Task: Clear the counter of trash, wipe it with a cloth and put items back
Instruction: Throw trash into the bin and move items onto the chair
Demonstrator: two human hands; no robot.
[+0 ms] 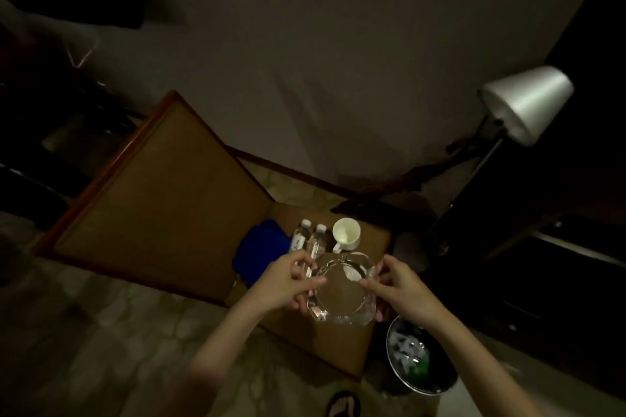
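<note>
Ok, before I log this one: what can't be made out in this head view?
- Glass ashtray: whether it rests on the counter or is lifted; dim light, and left hand and right hand cover its sides.
- Bottle label: too small.
- Blue cloth: its near end merges into shadow.
- Bin contents: dark and blurred.
- Top left corner: too dark.

A small wooden bench is carrying a blue cloth; two water bottles and a white cup are standing beside it.
</note>
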